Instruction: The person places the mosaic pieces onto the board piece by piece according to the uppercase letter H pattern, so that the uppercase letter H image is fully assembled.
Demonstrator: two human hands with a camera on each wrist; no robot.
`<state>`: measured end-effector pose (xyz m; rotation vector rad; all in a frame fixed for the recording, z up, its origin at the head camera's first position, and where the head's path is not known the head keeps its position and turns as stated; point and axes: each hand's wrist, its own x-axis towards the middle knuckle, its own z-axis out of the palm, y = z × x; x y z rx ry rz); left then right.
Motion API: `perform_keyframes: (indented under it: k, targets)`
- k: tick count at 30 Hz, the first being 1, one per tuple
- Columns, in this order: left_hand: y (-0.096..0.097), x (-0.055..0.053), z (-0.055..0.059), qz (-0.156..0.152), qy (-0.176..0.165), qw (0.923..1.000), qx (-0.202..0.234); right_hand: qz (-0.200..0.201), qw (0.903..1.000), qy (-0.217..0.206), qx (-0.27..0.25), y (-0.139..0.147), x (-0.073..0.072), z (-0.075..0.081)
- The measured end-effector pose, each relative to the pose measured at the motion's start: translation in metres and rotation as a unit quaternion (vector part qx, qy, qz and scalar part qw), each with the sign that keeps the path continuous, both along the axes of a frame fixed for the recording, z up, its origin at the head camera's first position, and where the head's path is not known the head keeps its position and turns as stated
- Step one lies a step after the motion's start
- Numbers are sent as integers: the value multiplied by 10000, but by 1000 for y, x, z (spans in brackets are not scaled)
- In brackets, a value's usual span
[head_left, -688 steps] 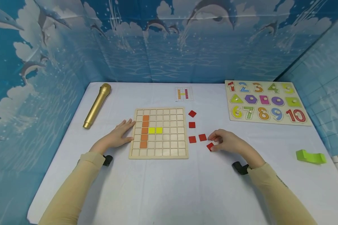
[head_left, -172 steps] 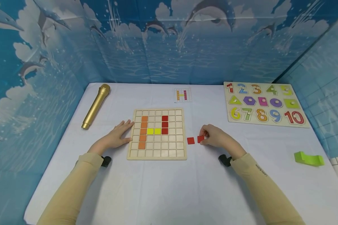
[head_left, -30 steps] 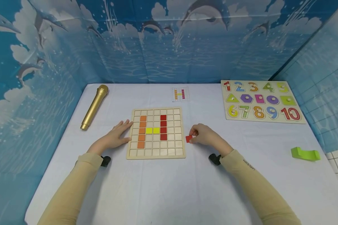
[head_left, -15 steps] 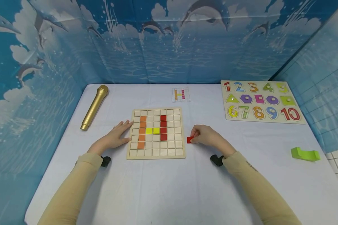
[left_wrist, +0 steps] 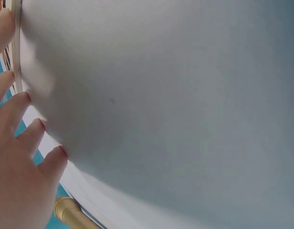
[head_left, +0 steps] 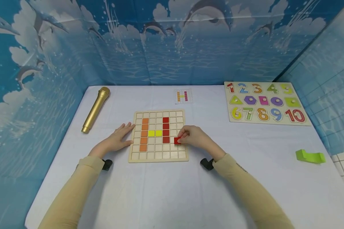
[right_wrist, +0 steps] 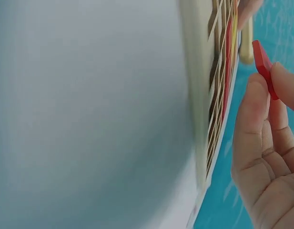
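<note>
My right hand pinches a red square tile between thumb and fingers, over the right part of the wooden grid board. In the right wrist view the tile is tilted and held above the board's edge. My left hand lies with fingers spread, its fingertips at the board's left edge. On the board, an orange column stands at left, two yellow tiles sit beside it, and a column of red tiles adjoins them on the right.
Behind the board lies a small pattern card. A gold microphone is at the left, a number puzzle board at the back right, and a green curved block at the right edge.
The right hand has picked the last loose red tile off the table and carried it left over the board. Before that, red tiles went from the table into a column. The left hand stays put.
</note>
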<state>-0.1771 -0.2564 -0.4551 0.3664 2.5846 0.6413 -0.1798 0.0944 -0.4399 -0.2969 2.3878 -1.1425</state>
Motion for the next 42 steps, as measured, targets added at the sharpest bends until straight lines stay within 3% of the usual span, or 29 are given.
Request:
perform_keyframes:
  k: [7,13,22,42]
  targets:
    - [-1,0,0,-25,20,9999,96,337,9994,2,-2,-27,5,-1]
    - [-3,-1,-2,-41,38,9999,98,400,9991,130,46,-40,9,0]
    - [-4,-1,-1,-27,32,9999,95,503,9970,427,413,-47,11,-2]
    - [1,2,3,-51,67,9999,80,568,9930,739,726,-56,15,-6]
